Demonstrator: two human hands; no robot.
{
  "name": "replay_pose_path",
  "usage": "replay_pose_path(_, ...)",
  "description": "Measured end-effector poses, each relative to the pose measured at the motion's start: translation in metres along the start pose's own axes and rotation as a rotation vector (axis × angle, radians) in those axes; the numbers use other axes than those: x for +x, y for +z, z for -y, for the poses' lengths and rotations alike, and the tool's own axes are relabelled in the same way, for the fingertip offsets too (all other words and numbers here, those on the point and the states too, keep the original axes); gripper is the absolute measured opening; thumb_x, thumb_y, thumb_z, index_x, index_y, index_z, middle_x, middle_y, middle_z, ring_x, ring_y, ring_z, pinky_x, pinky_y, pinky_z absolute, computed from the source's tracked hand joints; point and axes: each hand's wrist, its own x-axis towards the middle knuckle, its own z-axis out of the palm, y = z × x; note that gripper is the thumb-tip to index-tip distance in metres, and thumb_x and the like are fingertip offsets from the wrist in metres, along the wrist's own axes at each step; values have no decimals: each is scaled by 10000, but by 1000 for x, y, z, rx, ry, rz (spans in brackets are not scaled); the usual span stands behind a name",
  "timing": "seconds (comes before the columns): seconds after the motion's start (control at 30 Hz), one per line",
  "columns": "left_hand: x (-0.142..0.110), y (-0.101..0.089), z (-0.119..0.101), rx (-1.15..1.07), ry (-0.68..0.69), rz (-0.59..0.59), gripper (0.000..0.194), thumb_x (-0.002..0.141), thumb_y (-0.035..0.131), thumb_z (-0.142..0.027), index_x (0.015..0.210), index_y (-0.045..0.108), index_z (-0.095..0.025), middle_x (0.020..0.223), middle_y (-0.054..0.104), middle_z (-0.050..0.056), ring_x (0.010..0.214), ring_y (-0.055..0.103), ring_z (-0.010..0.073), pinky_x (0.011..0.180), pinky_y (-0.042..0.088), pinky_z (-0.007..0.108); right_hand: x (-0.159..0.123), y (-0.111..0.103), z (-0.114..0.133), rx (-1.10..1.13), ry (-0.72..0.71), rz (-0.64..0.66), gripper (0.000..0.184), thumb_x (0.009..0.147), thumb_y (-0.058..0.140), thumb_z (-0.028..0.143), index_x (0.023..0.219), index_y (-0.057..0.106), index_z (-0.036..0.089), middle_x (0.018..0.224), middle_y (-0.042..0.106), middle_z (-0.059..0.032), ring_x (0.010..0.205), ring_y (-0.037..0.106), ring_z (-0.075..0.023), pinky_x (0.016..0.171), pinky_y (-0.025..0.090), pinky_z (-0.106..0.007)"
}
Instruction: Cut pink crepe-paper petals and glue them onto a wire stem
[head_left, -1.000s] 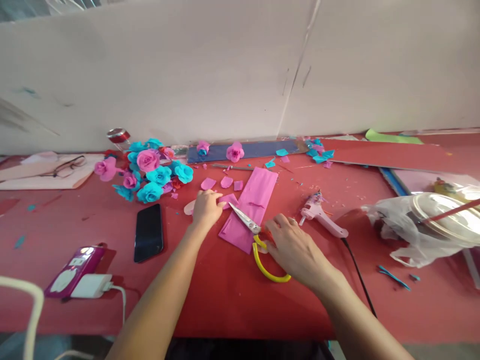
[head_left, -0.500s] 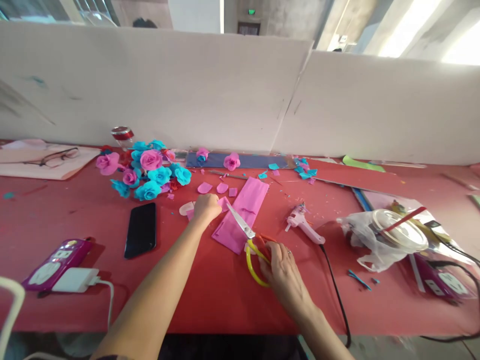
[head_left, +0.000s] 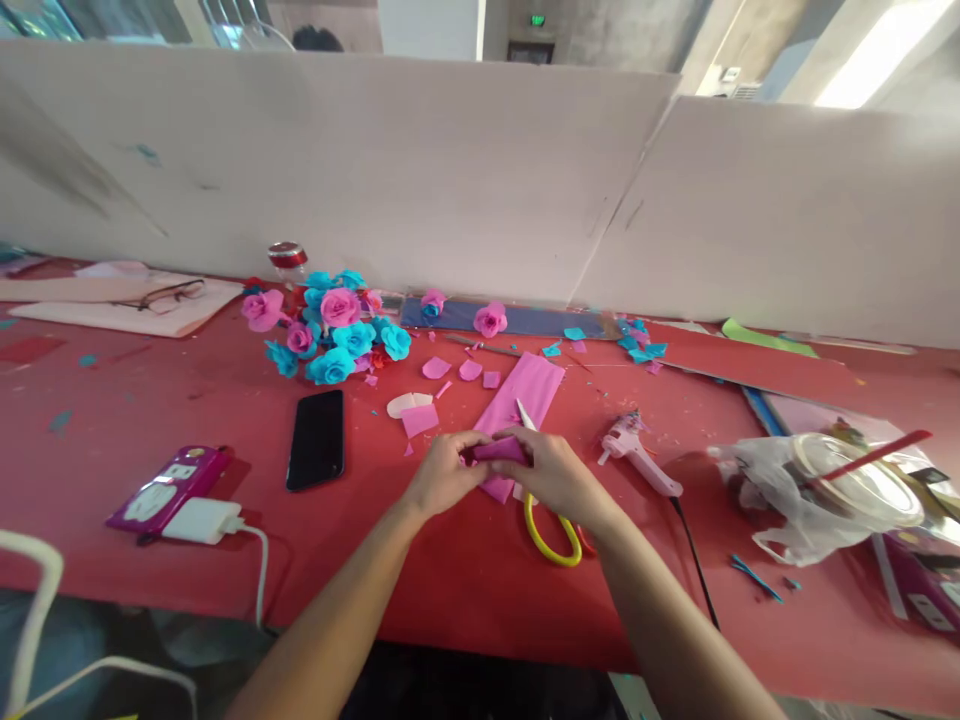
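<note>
Between the fingertips of both hands is a small piece of deep-pink crepe paper [head_left: 504, 450]. My left hand [head_left: 444, 472] pinches its left end and my right hand [head_left: 553, 470] its right end. Scissors [head_left: 553, 545] with yellow and orange handles lie below and partly behind my right hand, their blade tip showing above it. Under the hands lies a larger folded strip of pink crepe paper [head_left: 529, 385]. A pink paper square [head_left: 420, 420] and a pale petal-shaped piece [head_left: 401, 405] lie left of it. Cut pink petals [head_left: 436, 368] lie farther back.
Pink and blue paper roses [head_left: 341, 308] stand back left, near a phone [head_left: 316, 440] and a power strip [head_left: 169, 490]. On the right are a glue gun [head_left: 641, 455] with its cord and a lidded tub [head_left: 855, 480] in a plastic bag. A white partition [head_left: 375, 170] stands behind.
My right hand has let go of the scissors, which now lie on the table. My left hand has moved right and nearer, and both hands now hold the pink paper. The view has shifted.
</note>
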Motion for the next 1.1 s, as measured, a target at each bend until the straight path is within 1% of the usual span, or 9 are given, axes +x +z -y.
replay_pose_path(0.07,0,-5,5,-109,-13,-74,214,739,645,-318,898,696,-184,814,701,30,765,633,184,696,484,270,17,0,0,145,20,63,104,790,586,264,751,635,182,668,646,3,668,622,-160,620,441,-260)
replay_pose_path(0.17,5,-28,17,-51,-40,-325,196,783,609,-329,902,684,-193,870,708,54,832,649,205,774,497,305,28,6,-12,385,81,-78,156,759,609,300,664,583,179,587,612,21,598,615,-148,566,423,-242)
replay_pose_path(0.27,16,-58,31,417,-118,-588,178,799,573,-248,911,707,-212,965,702,90,931,627,241,889,456,359,27,12,-27,598,121,-279,156,731,649,325,727,613,174,597,615,25,575,590,-134,560,415,-237)
replay_pose_path(0.4,31,-78,47,872,-202,-579,191,706,676,-220,891,722,-201,1011,662,130,1029,575,296,953,401,402,26,14,-30,825,158,-421,171,694,686,313,785,637,177,645,611,34,576,548,-113,571,408,-230)
replay_pose_path(0.53,34,-75,54,777,-199,-543,36,740,640,-225,749,667,-203,862,686,77,898,620,233,857,437,332,25,13,-22,967,224,-528,174,659,679,290,785,627,182,704,638,21,594,528,-116,585,417,-231)
replay_pose_path(0.67,27,-71,51,532,-125,-630,127,793,553,-237,877,644,-207,854,710,54,808,649,192,729,457,265,24,13,-20,970,222,-553,163,668,649,285,789,628,178,696,645,6,611,535,-132,581,420,-230)
replay_pose_path(0.8,11,-70,37,433,-62,-759,256,811,501,-272,1001,664,-216,964,725,65,841,658,197,757,468,258,24,15,-23,985,200,-570,183,668,667,309,796,634,182,715,650,9,617,539,-132,593,428,-238)
replay_pose_path(0.97,-34,-70,10,417,-125,-626,277,802,480,-327,948,708,-266,853,734,28,750,654,215,705,483,283,25,18,-26,1086,192,-496,201,614,734,287,751,627,185,676,627,27,575,510,-108,567,397,-231)
replay_pose_path(1.1,-120,-71,22,525,-191,-332,229,793,489,-272,824,705,-344,900,727,1,859,656,228,769,483,320,25,19,-24,1111,186,-465,156,618,710,227,712,593,181,603,578,47,561,494,-90,554,371,-212)
